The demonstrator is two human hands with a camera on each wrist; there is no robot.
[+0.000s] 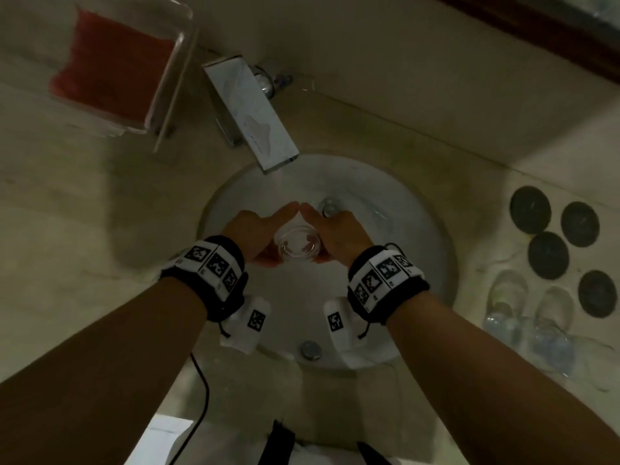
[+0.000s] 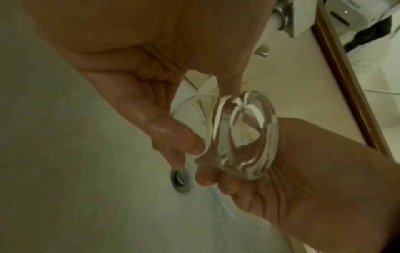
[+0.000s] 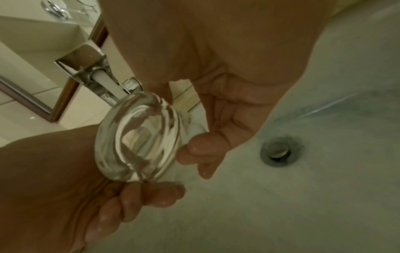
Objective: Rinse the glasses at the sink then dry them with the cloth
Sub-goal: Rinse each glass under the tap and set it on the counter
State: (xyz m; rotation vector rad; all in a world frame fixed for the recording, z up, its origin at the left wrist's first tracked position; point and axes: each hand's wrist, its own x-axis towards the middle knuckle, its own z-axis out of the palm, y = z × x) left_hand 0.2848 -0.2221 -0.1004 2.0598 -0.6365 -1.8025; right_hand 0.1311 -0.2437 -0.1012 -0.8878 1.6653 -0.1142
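Note:
A clear tumbler glass [image 1: 298, 245] is held over the round white sink [image 1: 419, 209], below the square chrome faucet [image 1: 251, 112]. My left hand [image 1: 256, 234] grips its left side and my right hand [image 1: 340, 234] its right side, with both thumbs meeting above the rim. In the left wrist view, wet fingers [image 2: 173, 133] curl onto the wall of the glass [image 2: 242, 135]. In the right wrist view, the glass [image 3: 138, 137] shows its thick base, and a pale stream runs from the spout [image 3: 93, 75] towards it. A red cloth [image 1: 110, 75] lies in a clear tray at the top left.
Two more glasses [image 1: 510, 297] [image 1: 553, 310] stand on the counter to the right of the sink, beside several black round coasters [image 1: 530, 209]. The drain [image 1: 330, 208] lies just beyond my right hand. A black cable [image 1: 201, 391] hangs at the front edge.

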